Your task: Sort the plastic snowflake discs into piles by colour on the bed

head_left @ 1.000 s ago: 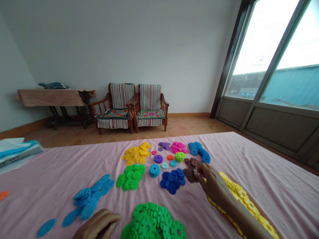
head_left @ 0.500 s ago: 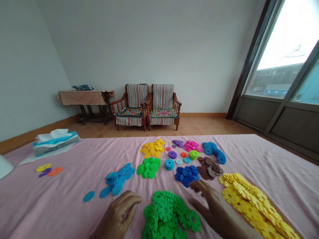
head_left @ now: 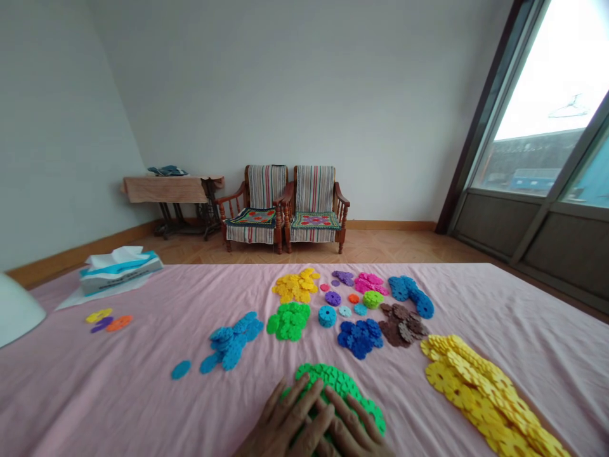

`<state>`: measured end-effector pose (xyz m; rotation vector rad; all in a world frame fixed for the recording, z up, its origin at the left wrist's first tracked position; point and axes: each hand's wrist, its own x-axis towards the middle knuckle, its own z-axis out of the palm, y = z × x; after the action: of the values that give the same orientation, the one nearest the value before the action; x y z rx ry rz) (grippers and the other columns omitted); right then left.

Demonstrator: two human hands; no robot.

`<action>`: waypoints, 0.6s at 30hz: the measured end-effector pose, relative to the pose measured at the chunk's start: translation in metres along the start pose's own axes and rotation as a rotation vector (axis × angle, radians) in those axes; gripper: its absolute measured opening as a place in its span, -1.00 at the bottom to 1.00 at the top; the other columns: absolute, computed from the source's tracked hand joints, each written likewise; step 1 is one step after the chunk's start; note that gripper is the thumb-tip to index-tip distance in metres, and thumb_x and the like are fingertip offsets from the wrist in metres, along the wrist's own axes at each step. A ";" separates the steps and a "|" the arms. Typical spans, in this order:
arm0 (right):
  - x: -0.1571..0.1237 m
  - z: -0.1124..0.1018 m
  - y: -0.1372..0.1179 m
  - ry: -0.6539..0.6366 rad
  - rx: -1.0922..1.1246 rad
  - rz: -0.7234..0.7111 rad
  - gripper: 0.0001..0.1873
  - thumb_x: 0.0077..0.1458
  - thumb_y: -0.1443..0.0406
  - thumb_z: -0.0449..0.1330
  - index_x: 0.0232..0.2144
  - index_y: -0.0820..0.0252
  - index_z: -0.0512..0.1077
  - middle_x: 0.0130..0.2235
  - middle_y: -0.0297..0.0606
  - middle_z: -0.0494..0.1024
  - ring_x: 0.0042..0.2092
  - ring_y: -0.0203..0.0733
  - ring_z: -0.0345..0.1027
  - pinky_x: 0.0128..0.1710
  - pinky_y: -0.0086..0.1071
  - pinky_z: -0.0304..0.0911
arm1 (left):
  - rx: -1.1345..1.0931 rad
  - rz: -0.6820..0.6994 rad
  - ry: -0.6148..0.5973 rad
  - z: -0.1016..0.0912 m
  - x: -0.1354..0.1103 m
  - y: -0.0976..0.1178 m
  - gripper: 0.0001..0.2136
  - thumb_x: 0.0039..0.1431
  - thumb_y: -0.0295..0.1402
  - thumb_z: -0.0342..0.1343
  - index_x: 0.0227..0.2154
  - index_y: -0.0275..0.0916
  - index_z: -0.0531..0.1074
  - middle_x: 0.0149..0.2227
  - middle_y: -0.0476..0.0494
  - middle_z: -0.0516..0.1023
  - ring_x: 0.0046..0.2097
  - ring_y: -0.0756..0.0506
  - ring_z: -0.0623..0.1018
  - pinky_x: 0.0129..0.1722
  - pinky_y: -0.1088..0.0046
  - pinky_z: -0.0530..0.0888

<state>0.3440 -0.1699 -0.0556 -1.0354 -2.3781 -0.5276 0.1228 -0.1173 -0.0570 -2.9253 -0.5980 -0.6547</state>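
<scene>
Both of my hands rest on the big pile of green notched discs (head_left: 340, 384) at the near edge of the pink cloth (head_left: 118, 387). My left hand (head_left: 290, 422) lies flat on the pile's left side with fingers stretched out and apart. My right hand (head_left: 352, 426) lies beside it on the right, fingers extended over the discs. Neither hand grips a disc that I can see. Beyond the pile lie sorted heaps: dark blue discs (head_left: 360, 336), brown discs (head_left: 403, 324), small green discs (head_left: 288, 320) and light blue discs (head_left: 234, 336).
A long yellow heap (head_left: 480, 387) runs along the right. Farther back lie yellow (head_left: 295, 287), pink (head_left: 367, 282) and blue (head_left: 409, 292) heaps. A tissue box (head_left: 120, 270) and a few loose discs (head_left: 108, 319) sit left. Two chairs (head_left: 285, 206) stand behind.
My right hand left the brown discs and came back to the green pile. My left hand slid onto the pile too. The view turned left, bringing the tissue box into sight.
</scene>
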 end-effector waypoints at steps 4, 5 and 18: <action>0.006 -0.002 0.023 -0.024 0.060 -0.039 -0.38 0.22 0.20 0.07 0.28 0.02 -0.02 0.19 -0.24 0.28 0.15 -0.08 0.25 0.06 -0.31 0.29 | -0.055 0.010 -0.084 -0.014 0.022 -0.006 -0.38 0.27 -0.30 -0.02 0.30 -0.06 -0.17 0.30 -0.17 0.09 0.29 -0.25 0.13 0.18 0.09 0.23; 0.008 -0.004 0.029 -0.044 0.093 -0.011 -0.35 0.22 0.20 0.07 0.29 0.03 -0.05 0.19 -0.22 0.27 0.17 -0.07 0.22 0.08 -0.30 0.26 | -0.086 0.010 -0.111 -0.021 0.030 -0.009 -0.32 0.23 -0.19 0.02 0.31 -0.09 -0.20 0.31 -0.19 0.06 0.29 -0.27 0.12 0.19 0.07 0.22; -0.035 -0.054 0.091 -0.095 0.057 0.704 -0.39 0.19 0.12 0.02 0.25 0.03 0.02 0.26 -0.13 0.19 0.25 0.08 0.05 0.17 0.07 0.07 | 0.115 -0.528 -0.011 -0.032 0.025 -0.092 -0.43 0.26 -0.10 -0.11 0.28 -0.12 -0.05 0.29 -0.23 0.11 0.29 -0.23 0.14 0.20 0.00 0.14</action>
<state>0.4486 -0.1599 -0.0185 -1.7759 -1.8969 -0.1477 0.0951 -0.0296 -0.0175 -2.6655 -1.3804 -0.6167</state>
